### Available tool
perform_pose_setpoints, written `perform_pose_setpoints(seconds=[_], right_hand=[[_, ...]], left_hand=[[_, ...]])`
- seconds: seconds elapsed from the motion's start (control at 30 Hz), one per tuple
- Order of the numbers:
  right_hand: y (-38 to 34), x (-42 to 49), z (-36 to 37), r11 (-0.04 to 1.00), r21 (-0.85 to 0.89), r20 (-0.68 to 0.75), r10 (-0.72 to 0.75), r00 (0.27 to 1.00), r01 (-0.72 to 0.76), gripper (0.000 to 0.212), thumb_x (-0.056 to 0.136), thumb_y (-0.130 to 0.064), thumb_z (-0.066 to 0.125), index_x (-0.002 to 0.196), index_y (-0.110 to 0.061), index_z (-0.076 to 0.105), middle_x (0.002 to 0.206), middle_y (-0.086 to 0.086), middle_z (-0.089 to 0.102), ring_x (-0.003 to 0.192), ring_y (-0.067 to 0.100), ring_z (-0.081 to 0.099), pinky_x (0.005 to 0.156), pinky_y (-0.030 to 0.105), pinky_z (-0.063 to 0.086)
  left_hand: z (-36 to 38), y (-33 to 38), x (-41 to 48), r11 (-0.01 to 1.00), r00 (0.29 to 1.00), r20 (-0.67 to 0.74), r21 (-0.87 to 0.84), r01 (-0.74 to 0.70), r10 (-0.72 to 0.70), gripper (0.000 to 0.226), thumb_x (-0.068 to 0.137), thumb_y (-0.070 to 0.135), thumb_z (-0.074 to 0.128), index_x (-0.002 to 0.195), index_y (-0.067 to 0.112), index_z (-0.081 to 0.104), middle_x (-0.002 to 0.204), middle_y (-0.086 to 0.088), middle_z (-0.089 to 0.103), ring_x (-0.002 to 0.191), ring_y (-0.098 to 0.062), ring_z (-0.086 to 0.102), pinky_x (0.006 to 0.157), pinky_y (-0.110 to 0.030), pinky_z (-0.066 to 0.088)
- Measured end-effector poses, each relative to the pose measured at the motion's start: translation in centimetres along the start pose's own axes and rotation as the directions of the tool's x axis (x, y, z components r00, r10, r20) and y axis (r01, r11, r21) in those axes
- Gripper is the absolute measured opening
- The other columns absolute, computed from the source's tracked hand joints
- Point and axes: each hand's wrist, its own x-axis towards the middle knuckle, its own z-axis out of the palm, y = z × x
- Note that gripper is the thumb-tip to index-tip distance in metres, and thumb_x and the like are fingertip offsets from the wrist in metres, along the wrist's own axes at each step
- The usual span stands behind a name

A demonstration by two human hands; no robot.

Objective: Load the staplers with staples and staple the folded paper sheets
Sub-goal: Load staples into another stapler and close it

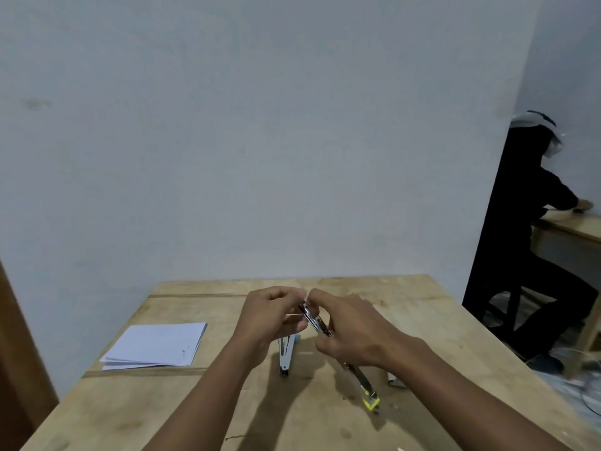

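Our right hand (351, 333) curls its fingers round the yellow stapler (361, 379) mid-length. The stapler slants from low near the bench (162, 402) up to our left hand (273, 317), which pinches its top end.

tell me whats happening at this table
One person has a yellow-tipped stapler opened up over the wooden table: the right hand grips its middle, the left hand pinches its top end, seemingly loading it. A second stapler lies open on the table, and the stack of folded paper sits to the left.
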Motion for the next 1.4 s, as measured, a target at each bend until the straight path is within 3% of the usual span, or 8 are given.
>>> perform_pose_setpoints(seconds=[0.2,0.27,0.4,0.67,0.8,0.97,1.13,1.4], right_hand=[[0.4,0.0,0.2,1.0,-0.016,-0.043,-0.01,0.999,0.009,0.025,0.075,-0.023,0.055,0.093,-0.03,0.039,0.066,0.001,0.059,0.071,0.026,0.053,0.07,0.039,0.049],[0.3,0.1,0.2,0.999,-0.029,-0.068,-0.027,0.997,0.025,0.018,0.082,-0.024,0.053,0.093,-0.029,0.039,0.061,0.0,0.054,0.066,0.023,0.049,0.07,0.037,0.047],[0.4,0.2,0.3,0.999,-0.023,-0.106,-0.027,0.994,0.024,0.007,0.092,-0.026,0.047,0.093,-0.023,0.041,0.057,-0.002,0.048,0.06,0.01,0.041,0.056,0.032,0.031],[-0.3,1.4,0.5,1.0,-0.012,-0.076,-0.006,0.997,0.005,0.011,0.086,-0.031,0.047,0.095,-0.03,0.04,0.063,-0.001,0.052,0.072,0.023,0.045,0.055,0.03,0.029],[-1.0,1.2,-0.3,1.0,0.013,-0.007,0.01,1.0,-0.01,0.022,0.079,-0.028,0.056,0.092,-0.028,0.038,0.064,0.0,0.057,0.069,0.029,0.052,0.059,0.035,0.04],[-1.2,0.7,-0.3,0.999,-0.001,0.104,0.044,0.994,-0.044,0.046,0.069,-0.023,0.066,0.098,-0.035,0.033,0.065,0.003,0.055,0.059,0.028,0.047,0.059,0.044,0.048],[-0.9,0.3,0.4,0.999,-0.019,-0.012,0.028,1.0,-0.028,0.041,0.073,-0.016,0.059,0.1,-0.034,0.034,0.063,0.0,0.054,0.061,0.029,0.047,0.063,0.041,0.048],[-1.7,0.0,-0.7,0.997,-0.045,-0.032,0.063,0.998,-0.064,0.044,0.078,-0.029,0.074,0.107,-0.037,0.041,0.086,-0.003,0.068,0.084,0.024,0.058,0.074,0.035,0.051]], left_hand=[[0.5,-0.6,0.2,1.0,0.993,-0.114,0.03,-0.007,0.011,0.01,0.083,-0.001,0.069,0.093,-0.003,0.072,0.082,-0.025,0.074,0.062,-0.027,0.068,0.067,-0.033,0.061],[0.7,-0.6,0.2,1.0,0.992,-0.129,0.001,-0.007,0.007,0.01,0.083,-0.003,0.068,0.091,-0.003,0.072,0.08,-0.024,0.074,0.064,-0.028,0.069,0.066,-0.032,0.062],[1.0,-0.7,0.3,1.0,0.989,-0.147,-0.022,0.0,-0.004,0.009,0.081,-0.004,0.069,0.089,-0.005,0.073,0.078,-0.024,0.074,0.06,-0.026,0.07,0.062,-0.03,0.061],[0.0,-0.6,0.5,0.998,0.986,-0.164,-0.061,0.032,-0.041,0.009,0.079,-0.005,0.07,0.087,-0.007,0.074,0.084,-0.028,0.073,0.066,-0.027,0.071,0.061,-0.027,0.061],[-0.6,-0.4,0.3,0.994,0.973,-0.224,-0.104,0.029,-0.052,0.005,0.08,-0.007,0.069,0.084,-0.006,0.072,0.076,-0.026,0.071,0.065,-0.029,0.068,0.043,-0.02,0.053],[-1.1,-0.3,0.7,0.992,0.968,-0.25,-0.124,0.004,-0.036,0.004,0.079,-0.008,0.07,0.082,-0.006,0.071,0.079,-0.026,0.071,0.067,-0.029,0.069,0.055,-0.026,0.06],[-1.1,-0.3,0.4,0.994,0.973,-0.229,-0.107,-0.026,0.001,0.005,0.08,-0.006,0.07,0.084,-0.004,0.072,0.077,-0.024,0.071,0.067,-0.03,0.068,0.057,-0.026,0.061],[-1.2,-0.7,0.0,0.994,0.989,-0.148,-0.108,0.014,-0.03,0.007,0.084,-0.005,0.067,0.088,-0.004,0.073,0.082,-0.024,0.073,0.074,-0.029,0.072,0.058,-0.023,0.058]])
